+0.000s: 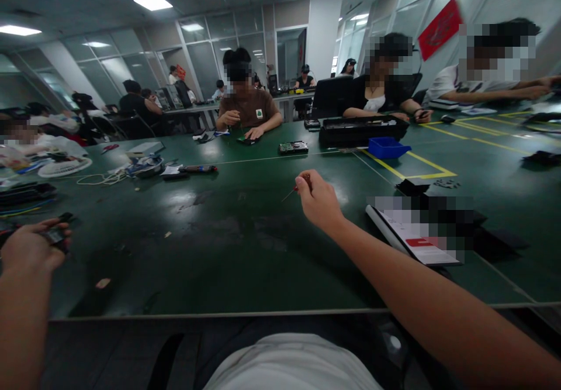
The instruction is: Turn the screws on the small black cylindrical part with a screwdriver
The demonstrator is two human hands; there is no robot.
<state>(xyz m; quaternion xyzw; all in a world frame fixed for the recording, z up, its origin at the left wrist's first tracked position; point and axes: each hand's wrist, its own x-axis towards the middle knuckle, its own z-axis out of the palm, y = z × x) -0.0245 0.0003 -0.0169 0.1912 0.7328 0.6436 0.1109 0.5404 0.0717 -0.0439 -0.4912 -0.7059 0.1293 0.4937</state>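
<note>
My right hand (322,203) is closed around a small screwdriver (288,195) with a reddish handle. Its thin shaft points down and left, above the green tabletop (245,261). At the left edge of the head view, my left hand (30,247) grips a small black part (56,237). The fingers cover much of that part, so its exact kind does not show. Right of my right forearm lies a white box-like item (390,235) with a red patch, partly blurred out.
Across the table sit a circuit-board device (293,147), a long black housing (363,131) and a blue bin (388,147). Cables (146,166) and a dark pen-like tool (199,169) lie left. Black pieces (499,241) are at right. Co-workers (249,106) sit opposite.
</note>
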